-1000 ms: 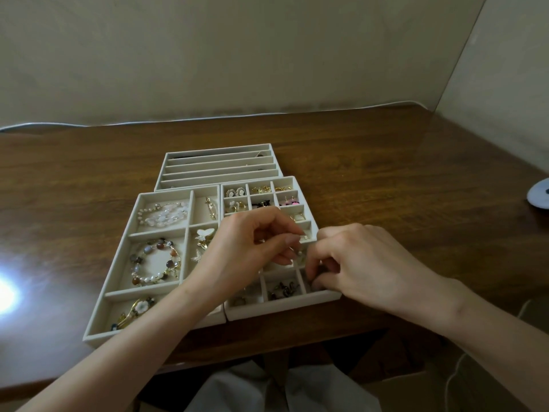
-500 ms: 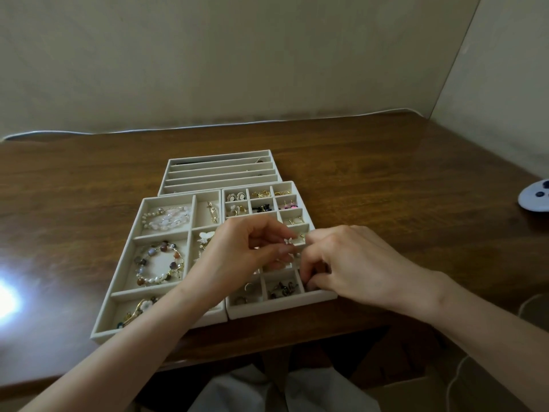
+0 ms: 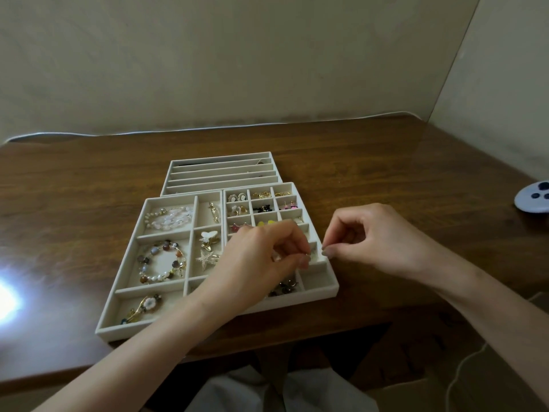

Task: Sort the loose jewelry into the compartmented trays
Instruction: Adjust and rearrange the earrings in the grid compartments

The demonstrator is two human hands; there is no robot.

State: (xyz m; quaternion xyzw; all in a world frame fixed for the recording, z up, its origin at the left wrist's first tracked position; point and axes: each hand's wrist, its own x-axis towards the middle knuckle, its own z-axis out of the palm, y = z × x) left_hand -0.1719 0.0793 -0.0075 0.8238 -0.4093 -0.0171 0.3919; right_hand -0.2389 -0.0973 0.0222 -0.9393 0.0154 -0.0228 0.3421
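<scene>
Pinching fingers: the left hand (image 3: 258,263) curls its fingers (image 3: 292,246) down and nips a small metallic piece (image 3: 307,257) at the fingertips.
Right fingers: the right hand (image 3: 380,242) presses thumb and forefinger (image 3: 329,253) tip to tip, the rest curled; anything between them is too small to tell.
Hands: left over the small-compartment tray (image 3: 334,288), near its right side; right just beyond that tray's right rim, above the bench (image 3: 89,179).
Trays: the large-compartment tray (image 3: 124,330) lies against its left side, holding a beaded bracelet (image 3: 160,260) and butterfly clip (image 3: 208,235); a slotted tray (image 3: 219,171) lies behind both.
Far right: a pale round object (image 3: 534,197) on the bench.
</scene>
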